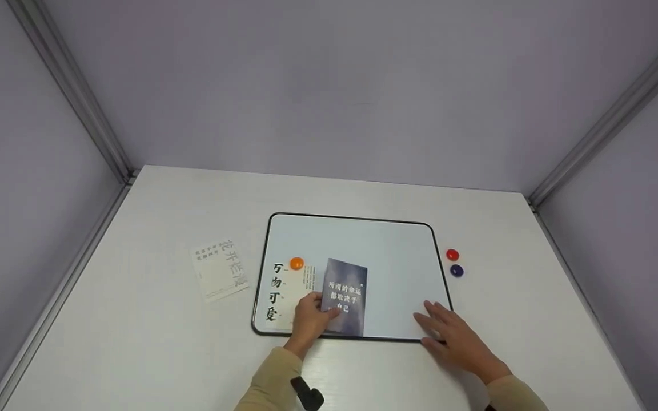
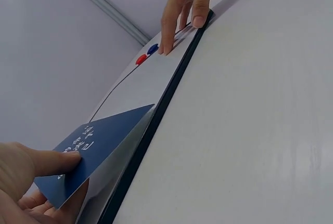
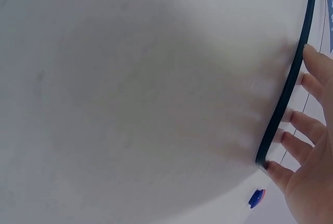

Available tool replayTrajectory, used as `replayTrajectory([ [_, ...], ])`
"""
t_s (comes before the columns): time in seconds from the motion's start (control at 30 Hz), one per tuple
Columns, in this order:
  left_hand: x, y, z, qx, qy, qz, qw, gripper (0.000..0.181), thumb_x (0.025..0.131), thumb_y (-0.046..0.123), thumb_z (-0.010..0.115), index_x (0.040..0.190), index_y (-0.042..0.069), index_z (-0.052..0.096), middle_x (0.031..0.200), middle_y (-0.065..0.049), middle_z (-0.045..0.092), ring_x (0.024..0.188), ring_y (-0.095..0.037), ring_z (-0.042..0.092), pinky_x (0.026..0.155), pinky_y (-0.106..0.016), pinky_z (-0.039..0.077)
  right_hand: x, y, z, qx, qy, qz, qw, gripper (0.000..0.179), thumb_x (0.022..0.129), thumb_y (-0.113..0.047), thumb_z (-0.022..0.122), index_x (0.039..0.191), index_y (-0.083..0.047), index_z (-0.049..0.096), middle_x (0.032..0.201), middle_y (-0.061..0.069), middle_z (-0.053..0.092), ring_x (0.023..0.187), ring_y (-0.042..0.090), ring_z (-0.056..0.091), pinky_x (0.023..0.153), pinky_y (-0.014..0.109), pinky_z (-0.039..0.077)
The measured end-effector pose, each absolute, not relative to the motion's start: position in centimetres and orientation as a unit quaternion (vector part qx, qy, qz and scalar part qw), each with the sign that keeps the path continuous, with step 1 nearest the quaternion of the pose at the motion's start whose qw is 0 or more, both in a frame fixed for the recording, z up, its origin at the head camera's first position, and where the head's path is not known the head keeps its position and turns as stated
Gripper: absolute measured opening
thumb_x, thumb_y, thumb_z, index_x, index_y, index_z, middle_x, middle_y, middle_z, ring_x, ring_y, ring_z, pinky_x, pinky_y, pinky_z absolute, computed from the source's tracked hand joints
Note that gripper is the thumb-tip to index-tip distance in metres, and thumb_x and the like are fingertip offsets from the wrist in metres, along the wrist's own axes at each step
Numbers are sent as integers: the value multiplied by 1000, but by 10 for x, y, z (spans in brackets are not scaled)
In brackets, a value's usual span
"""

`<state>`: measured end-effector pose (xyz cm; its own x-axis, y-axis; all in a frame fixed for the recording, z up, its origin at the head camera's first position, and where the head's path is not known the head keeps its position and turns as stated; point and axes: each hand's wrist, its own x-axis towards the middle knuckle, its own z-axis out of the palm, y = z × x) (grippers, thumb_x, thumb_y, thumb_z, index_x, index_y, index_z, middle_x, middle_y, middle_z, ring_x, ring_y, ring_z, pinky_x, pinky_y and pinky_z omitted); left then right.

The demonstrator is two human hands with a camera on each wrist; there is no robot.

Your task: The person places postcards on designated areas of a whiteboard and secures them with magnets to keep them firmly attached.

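Left fingers (image 2: 72,204) seemingly beneath blue card (image 2: 99,143), thumb (image 2: 54,162) on top

A blue-purple card (image 1: 349,294) with white characters, pinched by the left hand (image 1: 312,318), tilts over a flat black-framed whiteboard (image 1: 394,262).

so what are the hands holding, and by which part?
Left hand: the blue-purple card, pinched at the lower half of its left edge. Right hand: nothing held, spread at a corner of the whiteboard.
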<state>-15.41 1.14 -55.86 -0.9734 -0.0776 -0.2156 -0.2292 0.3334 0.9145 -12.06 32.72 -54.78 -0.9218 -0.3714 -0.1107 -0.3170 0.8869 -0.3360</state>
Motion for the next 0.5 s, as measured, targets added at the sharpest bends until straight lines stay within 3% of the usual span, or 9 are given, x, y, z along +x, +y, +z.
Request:
replayTrajectory([
  [0.3,-153,16,-559,-112,834,539,22,37,73,15,80,102,-2,64,95,-17,72,84,-23,66,73,-35,54,-121,328,-549,-191,966,-158,80,52,94,-41,57,142,-23,49,155,11,39,144,38,34,113,59,34],
  [0.5,-153,19,-560,-109,844,524,-4,39,70,13,82,99,-4,64,89,-16,70,78,-20,63,68,-32,52,-121,329,-550,-190,965,-163,83,52,94,-40,57,142,-23,48,155,12,38,144,39,33,112,61,34],
])
